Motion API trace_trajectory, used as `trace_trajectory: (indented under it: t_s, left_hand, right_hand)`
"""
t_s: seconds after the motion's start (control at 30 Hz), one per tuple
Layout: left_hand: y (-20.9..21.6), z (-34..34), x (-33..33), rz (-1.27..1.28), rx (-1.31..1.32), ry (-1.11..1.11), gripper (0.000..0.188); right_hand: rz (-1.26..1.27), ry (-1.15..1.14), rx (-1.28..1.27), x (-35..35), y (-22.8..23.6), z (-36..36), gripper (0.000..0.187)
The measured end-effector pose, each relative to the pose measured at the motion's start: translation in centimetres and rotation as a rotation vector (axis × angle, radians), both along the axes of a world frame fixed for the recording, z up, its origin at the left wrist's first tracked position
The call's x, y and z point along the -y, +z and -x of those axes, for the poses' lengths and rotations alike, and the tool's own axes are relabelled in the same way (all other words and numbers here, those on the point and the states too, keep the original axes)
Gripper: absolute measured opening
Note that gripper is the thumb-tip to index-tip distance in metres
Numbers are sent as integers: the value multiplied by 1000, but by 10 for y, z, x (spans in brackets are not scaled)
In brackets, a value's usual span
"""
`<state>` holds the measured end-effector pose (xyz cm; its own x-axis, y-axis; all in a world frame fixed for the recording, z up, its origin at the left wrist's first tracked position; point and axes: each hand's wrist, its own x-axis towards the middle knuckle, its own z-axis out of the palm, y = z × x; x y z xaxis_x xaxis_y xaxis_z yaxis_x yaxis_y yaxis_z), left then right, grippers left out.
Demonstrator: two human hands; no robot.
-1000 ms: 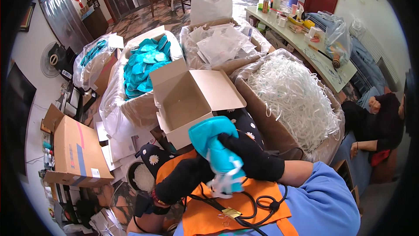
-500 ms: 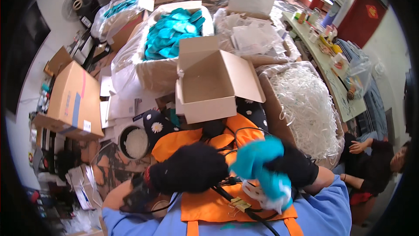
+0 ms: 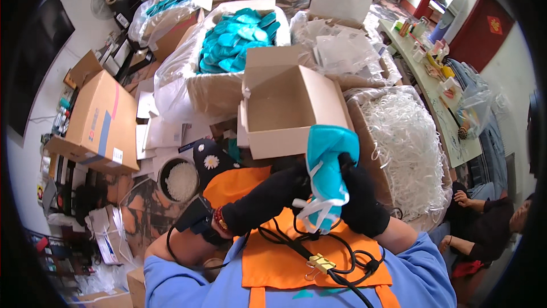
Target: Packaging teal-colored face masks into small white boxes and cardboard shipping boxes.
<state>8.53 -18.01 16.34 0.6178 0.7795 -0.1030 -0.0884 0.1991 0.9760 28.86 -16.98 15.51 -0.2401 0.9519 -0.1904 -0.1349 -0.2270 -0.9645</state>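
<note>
Both of my hands wear black gloves. In front of my chest they hold a teal cloth piece (image 3: 329, 163) with white straps, which looks like a face mask. It stands upright, its wide part on top and the straps dangling at the bottom. My right hand (image 3: 362, 197) grips its right side, thumb against the teal face. My left hand (image 3: 279, 188) is closed at its left edge, the fingertips partly hidden behind it. Just beyond the piece sits an open cardboard box (image 3: 279, 106) with nothing visible inside.
A lined box (image 3: 196, 91) heaped with teal pieces (image 3: 236, 43) stands ahead. To the right are a carton of white strips (image 3: 401, 143) and a long table (image 3: 464, 143). A person (image 3: 487, 222) sits at far right. Black cables (image 3: 302, 248) hang over my orange apron.
The teal piece has been raised and turned upright, and now shows clearly. My left hand has moved right, up to its edge. The view has shifted slightly.
</note>
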Motion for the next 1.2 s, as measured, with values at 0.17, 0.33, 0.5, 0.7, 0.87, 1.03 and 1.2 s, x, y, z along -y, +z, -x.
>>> trace_trajectory:
  t_s: [0.17,0.33,0.5,0.7,0.87,1.03,1.2]
  left_hand:
    - [-26,-9,-4,-260,34,127,49]
    - [-26,8,10,-19,-11,151,34]
    - [-47,19,6,500,243,218,40]
    - [-51,12,-4,450,216,216,42]
    - [-52,9,-1,486,241,221,43]
    - [-37,13,-2,-330,-345,51,51]
    - [-29,6,-2,-138,-133,217,41]
  right_hand:
    - [147,3,-264,2,18,4,38]
    - [163,157,-325,-3,5,4,43]
    - [168,199,-194,-6,5,4,49]
    - [-37,265,-71,-7,-9,3,49]
    - [77,177,-146,-2,-2,6,44]
    - [196,118,-418,-6,-7,10,41]
    - [115,132,-195,-8,-9,12,43]
